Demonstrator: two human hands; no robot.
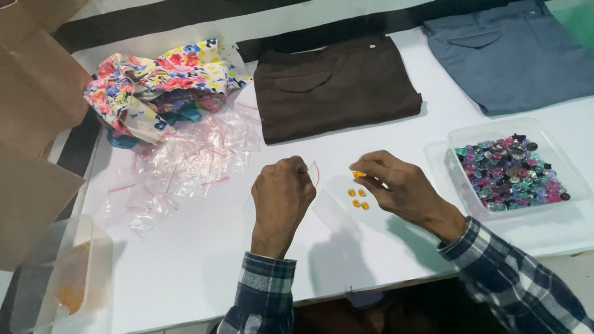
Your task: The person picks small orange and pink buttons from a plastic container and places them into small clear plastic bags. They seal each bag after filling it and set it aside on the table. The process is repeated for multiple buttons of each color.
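Your right hand point(399, 183) pinches one orange button point(357, 174) between fingertips. Your left hand point(281, 194) is clenched on the rim of one small clear bag point(335, 204), holding it above the table. Four more orange buttons point(357, 197) show through the bag, just below the pinched one. Right of the bag sits one clear tray point(459, 136) heaped with mixed buttons, too many to count. Left of the bag lies a pile of empty bags point(187, 161). Beyond the bag: one floral cloth point(162, 85) and two folded trousers, brown point(336, 86) and grey point(517, 53). Far left of the bag, one tub point(61, 275) overhangs the table's edge.
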